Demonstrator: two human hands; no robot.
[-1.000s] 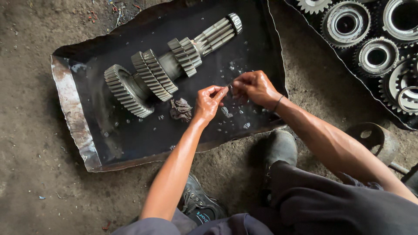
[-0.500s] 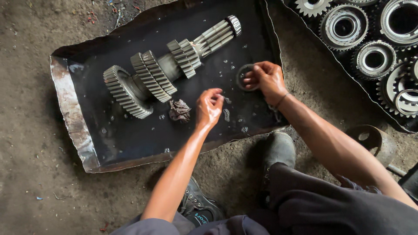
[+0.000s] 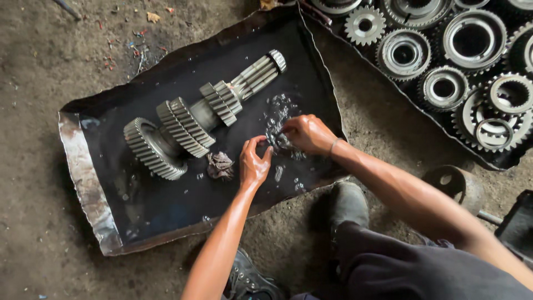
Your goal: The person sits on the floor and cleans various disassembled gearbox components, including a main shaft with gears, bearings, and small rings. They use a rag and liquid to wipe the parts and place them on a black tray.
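Observation:
A long steel gear shaft (image 3: 194, 119) with several toothed wheels lies slantwise in a shallow sheet-metal tray (image 3: 83, 183) of dark liquid. My right hand (image 3: 308, 133) dips into the liquid by the tray's right side. Its fingers curl down over a dark ring-shaped part (image 3: 280, 141) that is mostly hidden, and splashes surround it. Just to its left, my left hand (image 3: 254, 162) hovers over the liquid with thumb and fingers curved apart and nothing seen in it. A crumpled dark rag (image 3: 220, 165) lies between my left hand and the shaft.
A second tray (image 3: 488, 164) at the upper right holds several gears and bearing rings (image 3: 444, 86). A short metal cylinder (image 3: 452, 186) lies on the dirt floor by my right arm. My shoes (image 3: 347, 203) rest at the tray's near edge.
My right hand has come down and left from the tray's right edge, pushing the ring into the liquid and raising splashes. My left hand has opened and stayed near the rag.

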